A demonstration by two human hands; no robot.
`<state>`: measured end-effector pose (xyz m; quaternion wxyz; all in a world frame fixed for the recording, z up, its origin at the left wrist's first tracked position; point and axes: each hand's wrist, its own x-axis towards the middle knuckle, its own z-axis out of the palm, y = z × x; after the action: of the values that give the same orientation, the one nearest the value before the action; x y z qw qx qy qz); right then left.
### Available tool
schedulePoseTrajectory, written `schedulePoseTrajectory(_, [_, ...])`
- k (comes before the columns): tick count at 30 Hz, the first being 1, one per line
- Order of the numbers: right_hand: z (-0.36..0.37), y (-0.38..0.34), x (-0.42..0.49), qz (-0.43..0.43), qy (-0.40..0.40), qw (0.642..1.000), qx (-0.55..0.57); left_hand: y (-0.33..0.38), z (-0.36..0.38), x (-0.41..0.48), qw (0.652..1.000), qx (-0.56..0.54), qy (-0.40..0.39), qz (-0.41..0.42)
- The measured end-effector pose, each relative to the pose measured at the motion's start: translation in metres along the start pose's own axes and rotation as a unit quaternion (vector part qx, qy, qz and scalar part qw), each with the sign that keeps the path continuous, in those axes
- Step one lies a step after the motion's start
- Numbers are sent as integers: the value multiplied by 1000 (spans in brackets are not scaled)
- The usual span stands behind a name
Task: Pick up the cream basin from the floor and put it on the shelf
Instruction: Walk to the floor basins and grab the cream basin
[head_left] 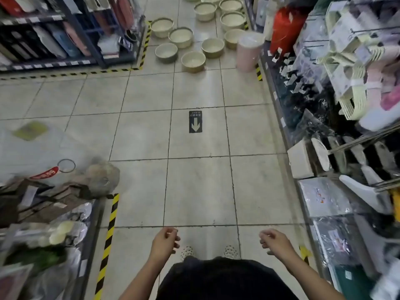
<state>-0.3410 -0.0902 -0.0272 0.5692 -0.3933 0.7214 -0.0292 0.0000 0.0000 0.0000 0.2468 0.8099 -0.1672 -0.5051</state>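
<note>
Round cream plastic basins [193,61] sit grouped well beyond the black floor arrow sticker [195,122]; nearer than it, left hand [165,242] and right hand [276,242] hang loosely curled, empty

- The person stands upright with both forearms held out ahead of the body, low and near, bare from the elbow down.
- The left hand [165,240] hangs loosely curled, palm turned inward and down, fingers bent, thumb close to the fingertips; it holds nothing.
- The right hand [274,241] mirrors it on the right side, wrist slightly dropped, fingers curled in a relaxed half-fist, also holding nothing.
- The two hands are well apart, about level with each other.
- Both arms angle outward from the dark-clothed torso.
- Between the arms, two feet in pale dotted shoes [187,252] point toward the far end of the aisle.
</note>
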Motion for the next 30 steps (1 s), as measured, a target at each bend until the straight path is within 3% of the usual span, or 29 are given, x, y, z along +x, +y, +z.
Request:
schedulePoseTrajectory(7, [-22, -40, 36, 3, -13, 999, -33, 9, -4, 16, 997, -30, 29, -72])
schedulePoseTrajectory(16, [15, -191, 98, -70, -45, 993, -90, 64, -30, 100, 994, -63, 50, -78])
schedulePoseTrajectory(24, [65, -370, 163, -92, -49, 990, -91, 173, -93, 226, 990, -100, 40, -94])
schedulePoseTrajectory(30, [85, -485, 211, -70, -38, 996, -37, 266, -142, 322, 997, -51, 0, -62])
